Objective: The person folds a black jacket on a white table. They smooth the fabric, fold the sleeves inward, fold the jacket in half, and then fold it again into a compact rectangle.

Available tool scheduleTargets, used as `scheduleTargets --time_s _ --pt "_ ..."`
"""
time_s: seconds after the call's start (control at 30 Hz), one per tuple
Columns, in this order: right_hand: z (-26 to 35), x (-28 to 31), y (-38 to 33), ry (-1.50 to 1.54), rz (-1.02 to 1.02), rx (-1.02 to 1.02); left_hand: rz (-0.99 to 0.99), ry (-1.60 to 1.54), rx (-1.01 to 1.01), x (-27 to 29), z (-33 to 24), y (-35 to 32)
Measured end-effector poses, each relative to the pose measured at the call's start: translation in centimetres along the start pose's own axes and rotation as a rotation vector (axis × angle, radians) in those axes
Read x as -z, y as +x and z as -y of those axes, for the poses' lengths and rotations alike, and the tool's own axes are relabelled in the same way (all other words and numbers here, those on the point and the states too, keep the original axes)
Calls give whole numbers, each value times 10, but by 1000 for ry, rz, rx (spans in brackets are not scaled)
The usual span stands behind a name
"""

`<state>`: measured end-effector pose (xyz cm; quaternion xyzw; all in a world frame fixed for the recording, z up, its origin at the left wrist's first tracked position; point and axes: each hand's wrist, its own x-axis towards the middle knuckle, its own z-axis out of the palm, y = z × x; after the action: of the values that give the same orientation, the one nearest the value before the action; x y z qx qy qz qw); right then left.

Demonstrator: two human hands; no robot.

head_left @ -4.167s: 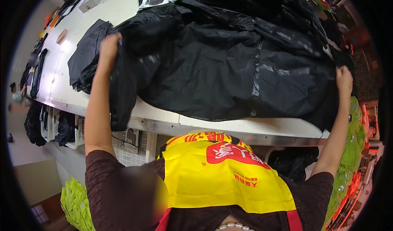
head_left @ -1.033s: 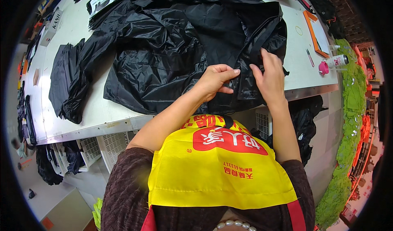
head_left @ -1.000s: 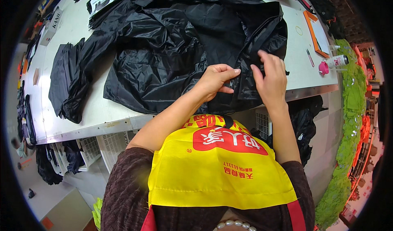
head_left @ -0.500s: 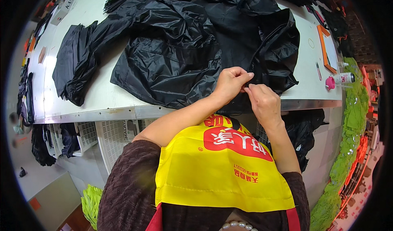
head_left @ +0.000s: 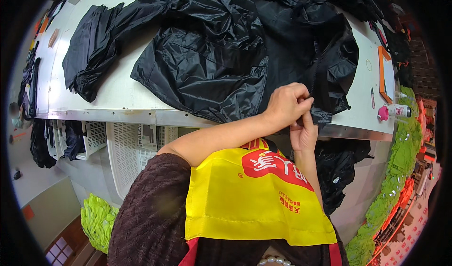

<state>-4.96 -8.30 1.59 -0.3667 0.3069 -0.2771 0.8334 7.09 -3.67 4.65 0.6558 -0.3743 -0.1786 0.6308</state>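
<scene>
A shiny black jacket (head_left: 207, 61) lies crumpled and spread on the white table, its lower edge at the table's near edge. A zip (head_left: 324, 58) runs along its right front panel down toward my hands. My left hand (head_left: 288, 106) is closed in a pinch at the jacket's near edge, by the bottom of the zip. Just below it, my right hand (head_left: 303, 135) has its palm side turned up, thumb and fingers closed on the same edge. The small part between my fingertips is hidden.
A folded black fabric bundle (head_left: 89, 54) lies left on the table (head_left: 113, 94). At right are an orange-edged board (head_left: 385, 73), a pen (head_left: 372, 98) and a bottle (head_left: 399, 110) beside a pink cap (head_left: 383, 113). White crates (head_left: 120, 157) and black fabric (head_left: 336, 171) are beneath.
My right hand has turned from knuckles up to palm side up and sits beneath the left. Both hands stay at the jacket's near edge. The whole view has shifted slightly.
</scene>
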Motion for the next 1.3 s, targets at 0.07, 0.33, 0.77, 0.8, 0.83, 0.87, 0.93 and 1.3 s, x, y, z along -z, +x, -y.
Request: scheduleTargets --time_s 0.07,0.33,0.77,0.8,0.83,0.87,0.93,1.3 --pt "4 2 -3 85 53 -160 138 -64 244 10 3 2" --pt "-7 16 11 53 12 -398 41 182 -8 24 25 -8" --pt "-38 -18 51 -280 -136 -333 217 797 203 65 71 -49" --pt "-39 -21 49 -321 -130 -333 239 803 186 65 70 -50" --pt "-42 -23 48 -387 -131 -320 251 791 177 65 71 -51" --pt "-45 -26 47 -451 -132 -306 264 780 167 66 72 -53" --pt "-49 -31 51 -669 -97 -327 275 675 158 70 76 -56" --pt "-11 -71 55 -306 32 -281 528 -50 1119 164 2 -98"
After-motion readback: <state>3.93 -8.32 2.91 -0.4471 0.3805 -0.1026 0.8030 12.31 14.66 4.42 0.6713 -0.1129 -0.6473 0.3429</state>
